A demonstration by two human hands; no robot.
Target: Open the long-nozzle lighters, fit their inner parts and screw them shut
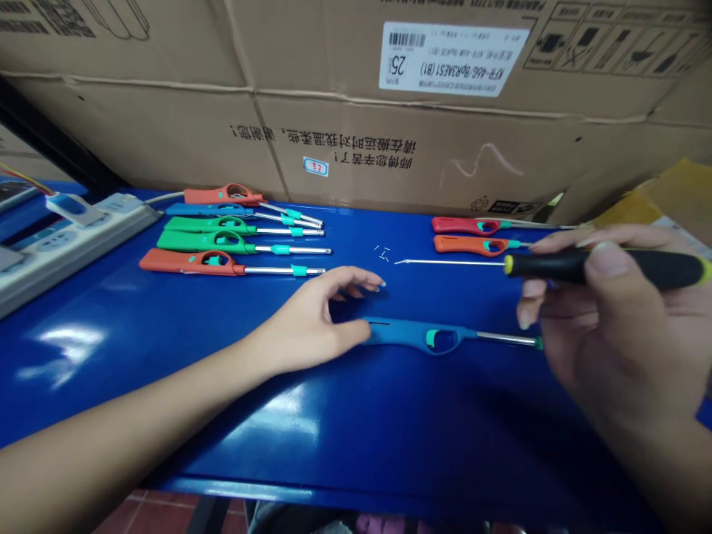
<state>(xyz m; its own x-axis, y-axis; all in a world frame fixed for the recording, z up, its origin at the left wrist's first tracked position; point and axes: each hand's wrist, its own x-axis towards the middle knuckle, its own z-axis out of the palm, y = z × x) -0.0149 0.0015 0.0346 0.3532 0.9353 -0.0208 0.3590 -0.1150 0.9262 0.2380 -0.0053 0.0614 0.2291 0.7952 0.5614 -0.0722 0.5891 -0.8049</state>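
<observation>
My right hand [623,319] is closed around the black and yellow handle of a screwdriver [456,262], its thin shaft pointing left. By the tip lie several tiny light-coloured pieces [383,254]; one appears to be at the tip itself. A blue long-necked lighter [411,335] lies flat below the shaft, with its metal tube to the right and a teal trigger. My left hand [311,319] is beside its handle end, fingers curved and apart from the thumb. The thumb overlaps that end; whether it presses on it I cannot tell.
Several orange, blue and green lighters [222,241] lie in a row at the back left. Red [464,225] and orange lighters [470,245] lie at the back right. A power strip [72,237] sits left. A large cardboard box [334,111] stands behind the blue tabletop [334,445].
</observation>
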